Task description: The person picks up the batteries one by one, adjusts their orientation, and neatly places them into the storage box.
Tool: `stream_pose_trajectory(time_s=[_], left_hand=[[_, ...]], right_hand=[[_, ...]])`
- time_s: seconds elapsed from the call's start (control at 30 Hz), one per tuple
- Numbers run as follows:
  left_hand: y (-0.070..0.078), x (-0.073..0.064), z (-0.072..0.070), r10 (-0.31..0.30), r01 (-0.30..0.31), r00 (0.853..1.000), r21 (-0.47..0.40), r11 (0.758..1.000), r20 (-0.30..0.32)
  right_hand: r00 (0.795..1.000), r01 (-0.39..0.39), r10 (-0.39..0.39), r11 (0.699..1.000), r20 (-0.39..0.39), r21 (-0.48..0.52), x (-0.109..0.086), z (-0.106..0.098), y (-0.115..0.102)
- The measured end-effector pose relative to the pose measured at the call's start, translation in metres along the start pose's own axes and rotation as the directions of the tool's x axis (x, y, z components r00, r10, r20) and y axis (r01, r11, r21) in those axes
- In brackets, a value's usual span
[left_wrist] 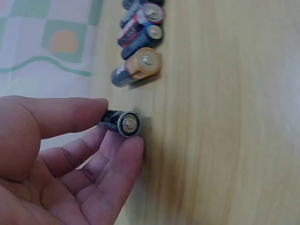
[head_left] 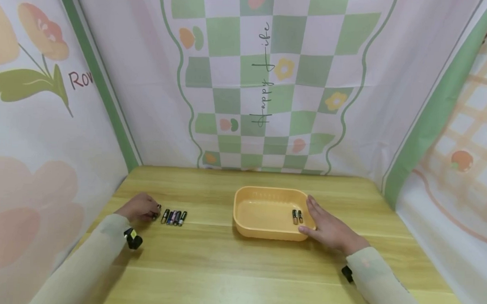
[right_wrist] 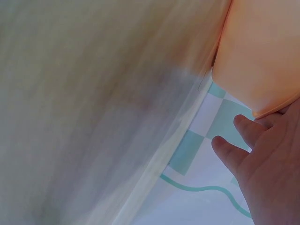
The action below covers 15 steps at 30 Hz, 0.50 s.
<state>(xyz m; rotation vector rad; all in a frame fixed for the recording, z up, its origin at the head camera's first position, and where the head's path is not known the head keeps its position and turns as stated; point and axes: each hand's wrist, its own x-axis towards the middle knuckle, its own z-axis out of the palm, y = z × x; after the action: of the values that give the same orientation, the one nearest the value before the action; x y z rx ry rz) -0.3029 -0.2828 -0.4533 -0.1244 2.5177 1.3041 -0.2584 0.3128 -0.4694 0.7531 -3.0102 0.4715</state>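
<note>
My left hand (head_left: pixel 141 207) pinches a dark battery (left_wrist: pixel 123 123) between thumb and fingertips, at the left end of a row of batteries. Several batteries (head_left: pixel 173 217) lie side by side on the table there; the nearest in the left wrist view is a copper-and-black battery (left_wrist: pixel 136 68). Over on the right, my right hand (head_left: pixel 331 229) rests against the right end of a yellow plastic basket (head_left: pixel 250 233), its fingers mostly straight along the rim. Two small batteries (head_left: pixel 297 216) lie inside the basket near that end. From the right wrist, the basket's outer wall (right_wrist: pixel 258 51) shows beside the fingers.
The wood-grain table (head_left: pixel 207 271) runs up to a patterned cloth (head_left: pixel 266 81) at the back. More printed cloth hangs on the left (head_left: pixel 39 131) and right sides. Bare tabletop lies between the battery row and the basket.
</note>
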Motion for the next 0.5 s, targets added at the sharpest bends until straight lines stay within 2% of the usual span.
stream_pose_trajectory(time_s=[0.1, 0.2, 0.4, 0.5], left_hand=[[-0.003, -0.001, -0.002, 0.014, -0.008, 0.999, -0.158, 0.987, 0.041], [-0.004, -0.001, -0.004, 0.014, 0.006, 0.997, -0.286, 0.958, 0.070], [-0.006, -0.001, -0.010, 0.024, 0.029, 0.993, -0.437, 0.899, 0.117], [-0.005, -0.003, -0.012, 0.053, 0.025, 0.988, -0.484, 0.875, 0.145]], right_hand=[[1.000, -0.001, 0.001, 1.000, 0.003, 0.003, 0.000, 0.000, 0.000], [1.000, -0.001, 0.001, 1.000, 0.005, 0.000, -0.001, -0.001, -0.001], [1.000, -0.001, 0.001, 1.000, 0.006, 0.003, -0.001, -0.001, -0.001], [1.000, -0.003, 0.003, 1.000, 0.009, 0.001, 0.000, -0.001, 0.000]])
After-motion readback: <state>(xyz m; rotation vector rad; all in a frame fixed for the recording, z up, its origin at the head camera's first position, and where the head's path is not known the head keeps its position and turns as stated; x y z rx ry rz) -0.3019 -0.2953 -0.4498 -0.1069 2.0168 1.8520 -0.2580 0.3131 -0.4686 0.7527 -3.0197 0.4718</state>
